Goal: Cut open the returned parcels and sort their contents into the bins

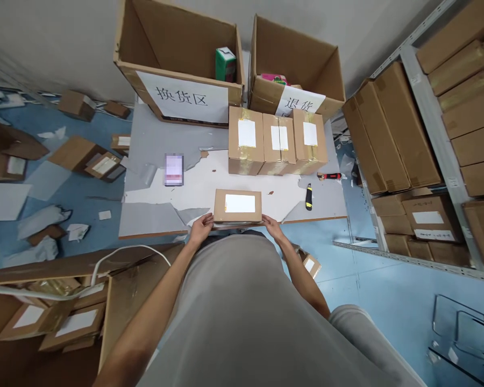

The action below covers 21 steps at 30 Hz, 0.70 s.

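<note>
A small cardboard box [237, 216] with a white label on top lies at the table's front edge, close to my body. My left hand [201, 228] grips its left end and my right hand [271, 226] its right end, fingertips at the near corners. Beyond it, three taped cardboard boxes [246, 164] with white labels stand side by side. To the right lie a yellow-and-black utility knife [308, 198] and a red-and-black utility knife [331, 176]. A phone [173, 177], its screen blurred, lies to the left.
Two large open cartons with paper signs, left carton [145, 70] and right carton [266, 99], stand at the table's back. Shelving [423, 97] with boxes rises on the right. A big carton [116, 301] of parcels is at lower left. Boxes and packaging litter the floor.
</note>
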Each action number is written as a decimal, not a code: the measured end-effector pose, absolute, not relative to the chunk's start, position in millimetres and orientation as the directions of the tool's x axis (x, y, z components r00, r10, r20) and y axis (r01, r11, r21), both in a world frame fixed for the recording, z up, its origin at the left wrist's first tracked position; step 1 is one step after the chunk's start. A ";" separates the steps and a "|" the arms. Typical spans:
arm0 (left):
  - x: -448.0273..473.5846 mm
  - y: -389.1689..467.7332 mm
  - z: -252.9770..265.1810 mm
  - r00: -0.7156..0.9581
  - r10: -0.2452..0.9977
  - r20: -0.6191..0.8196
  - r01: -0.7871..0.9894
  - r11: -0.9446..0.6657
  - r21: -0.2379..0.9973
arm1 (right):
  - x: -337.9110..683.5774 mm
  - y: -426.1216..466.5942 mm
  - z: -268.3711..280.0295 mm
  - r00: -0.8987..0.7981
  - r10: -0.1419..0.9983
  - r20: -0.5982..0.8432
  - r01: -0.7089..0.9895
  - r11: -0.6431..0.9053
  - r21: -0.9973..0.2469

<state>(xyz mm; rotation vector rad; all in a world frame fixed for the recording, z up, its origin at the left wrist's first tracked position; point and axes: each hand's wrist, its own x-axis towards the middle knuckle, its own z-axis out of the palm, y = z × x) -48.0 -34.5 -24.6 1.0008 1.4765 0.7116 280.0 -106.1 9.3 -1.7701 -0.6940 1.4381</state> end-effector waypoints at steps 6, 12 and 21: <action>-28.6 -12.8 0.9 -0.073 0.904 -0.421 0.197 0.427 0.883 | 312.3 -68.4 16.0 0.220 0.844 -0.489 -0.039 -0.493 -0.869; -16.4 -4.5 4.0 -0.132 0.888 -0.441 0.214 0.460 0.862 | 334.8 -58.8 17.7 0.202 0.848 -0.491 -0.007 -0.500 -0.866; -3.9 -31.7 -8.4 -0.154 0.861 -0.484 0.251 0.508 0.824 | 325.5 -75.8 5.5 0.145 0.825 -0.545 0.007 -0.552 -0.834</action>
